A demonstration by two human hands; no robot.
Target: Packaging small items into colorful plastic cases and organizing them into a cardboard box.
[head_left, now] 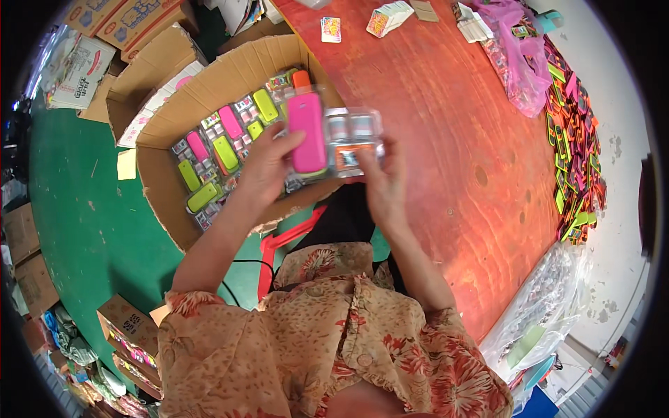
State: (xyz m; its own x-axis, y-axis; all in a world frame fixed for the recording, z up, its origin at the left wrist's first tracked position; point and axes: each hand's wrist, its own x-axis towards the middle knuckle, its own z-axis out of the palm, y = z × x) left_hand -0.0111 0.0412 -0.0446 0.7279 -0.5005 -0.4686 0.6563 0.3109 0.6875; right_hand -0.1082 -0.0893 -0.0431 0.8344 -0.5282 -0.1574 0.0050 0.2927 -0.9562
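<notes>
Above the near edge of the big carton (209, 90), we hold a clear blister pack (334, 143) carrying a pink toy phone (307, 132), lifted clear of both box and table; our left hand (265, 167) is clamped on the pack's left side with the thumb pressed against the phone, and our right hand (383, 177) grips the lower right corner under the small inset tray with an orange piece, the two hands a little apart with the pack bridging them. We judge the step in hand to be the handling of one finished pack just beside the carton, where many like packs with pink and yellow-green phones already lie in rows; the next move would call for keeping the pack flat and turning it to match those rows. The phone's long axis runs nearly up and down the view, its top pointing away from us toward the carton's far wall, while the pack itself is wider across. To the right spreads the red-brown table (446, 111), with a heap of coloured phone shells (575, 160) along its far right edge and a pink plastic bag (523, 70) beyond
</notes>
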